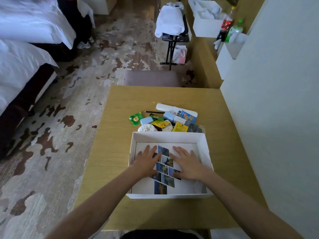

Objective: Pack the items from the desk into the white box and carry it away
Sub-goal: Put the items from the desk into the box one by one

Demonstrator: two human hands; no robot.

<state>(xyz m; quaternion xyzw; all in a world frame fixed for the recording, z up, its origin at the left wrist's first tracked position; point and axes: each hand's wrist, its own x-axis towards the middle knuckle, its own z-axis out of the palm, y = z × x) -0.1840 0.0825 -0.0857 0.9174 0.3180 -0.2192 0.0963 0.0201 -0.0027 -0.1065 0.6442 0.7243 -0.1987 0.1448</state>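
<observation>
A white box stands open on the wooden desk. Flat on its bottom lies a white booklet printed with a diagonal band of photos. My left hand and my right hand both press on the booklet with straight, spread fingers. Beyond the box's far wall lies a heap of small items: a green tea sachet, yellow sachets, a pale blue packet, a white round item, a pencil, a white case and a blue snack packet.
A chair seat stands against the desk's far edge. A wall runs along the right. Two beds stand at the left over patterned carpet. A folding rack with a white bundle and bottles are at the back.
</observation>
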